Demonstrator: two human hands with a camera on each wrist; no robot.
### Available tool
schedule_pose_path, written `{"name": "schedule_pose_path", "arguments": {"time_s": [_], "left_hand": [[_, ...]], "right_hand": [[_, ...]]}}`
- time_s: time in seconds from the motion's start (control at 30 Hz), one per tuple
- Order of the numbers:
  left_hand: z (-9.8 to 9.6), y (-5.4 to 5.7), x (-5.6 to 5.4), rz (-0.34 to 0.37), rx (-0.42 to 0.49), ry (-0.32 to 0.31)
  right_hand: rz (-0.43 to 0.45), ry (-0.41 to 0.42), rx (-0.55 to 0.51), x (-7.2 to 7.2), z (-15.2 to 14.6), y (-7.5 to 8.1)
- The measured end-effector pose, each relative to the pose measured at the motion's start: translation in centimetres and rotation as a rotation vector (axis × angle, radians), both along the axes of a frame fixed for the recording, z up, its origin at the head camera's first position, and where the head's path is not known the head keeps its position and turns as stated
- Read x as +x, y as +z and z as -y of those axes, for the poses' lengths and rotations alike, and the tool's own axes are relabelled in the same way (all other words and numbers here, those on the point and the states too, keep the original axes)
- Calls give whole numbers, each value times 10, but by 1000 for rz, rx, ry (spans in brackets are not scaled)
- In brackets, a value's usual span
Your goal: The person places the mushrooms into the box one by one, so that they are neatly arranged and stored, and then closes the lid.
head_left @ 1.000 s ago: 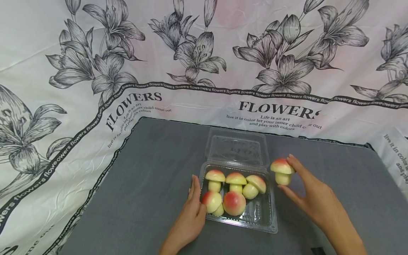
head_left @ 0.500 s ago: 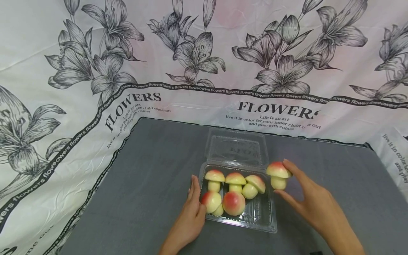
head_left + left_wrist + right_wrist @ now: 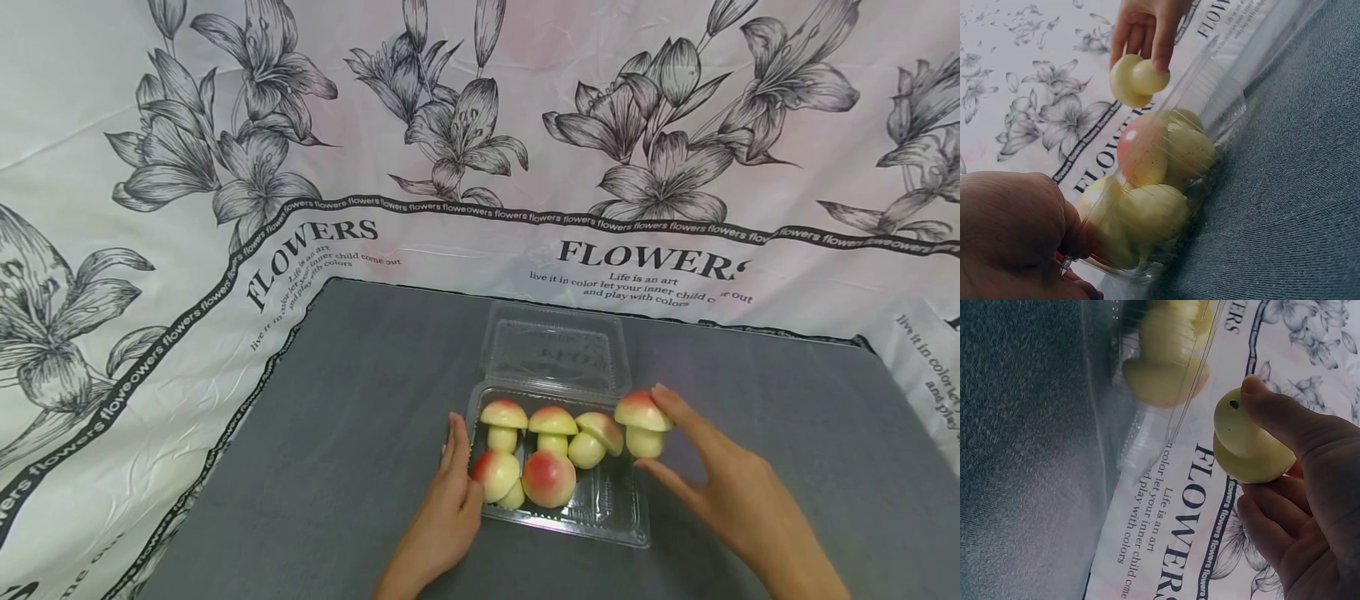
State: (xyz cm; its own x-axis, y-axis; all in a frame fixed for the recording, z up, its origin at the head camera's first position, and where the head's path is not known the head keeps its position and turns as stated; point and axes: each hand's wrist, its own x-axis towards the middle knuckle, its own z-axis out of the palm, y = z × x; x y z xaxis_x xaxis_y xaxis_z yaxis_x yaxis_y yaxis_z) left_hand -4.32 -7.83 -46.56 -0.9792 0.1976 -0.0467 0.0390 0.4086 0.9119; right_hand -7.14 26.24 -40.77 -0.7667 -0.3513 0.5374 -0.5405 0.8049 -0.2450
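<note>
A clear plastic clamshell box (image 3: 626,508) lies with its lid folded back, holding several toy mushrooms with red and pale yellow caps, among them a front mushroom (image 3: 549,479) with its cap up. At the box's left side, my left hand (image 3: 442,508) grips the rim between thumb and fingers, as the left wrist view shows too. My right hand (image 3: 738,492) pinches another mushroom (image 3: 643,425) by cap and stem, raised at the box's right rim. In the right wrist view, a dark spot shows on the stem end of this held mushroom (image 3: 1244,434).
The transparent lid (image 3: 555,350) lies flat behind the box. Grey cloth (image 3: 337,417) covers the table. A white sheet (image 3: 450,242) printed with flowers and lettering stands along the back and left edges.
My right hand has carried its mushroom leftward and slightly toward me, from beside the box to its right rim. The left hand and the box have stayed almost still.
</note>
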Motion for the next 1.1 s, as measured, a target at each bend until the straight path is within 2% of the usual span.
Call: {"name": "schedule_pose_path", "arguments": {"time_s": [0.53, 0.77, 1.1], "left_hand": [[0, 0, 0, -19, -1, 5], [1, 0, 0, -1, -2, 4], [1, 0, 0, -6, 8, -4]], "right_hand": [[32, 22, 29, 11, 7, 0], [49, 48, 22, 15, 17, -5], [136, 82, 46, 22, 27, -11]]}}
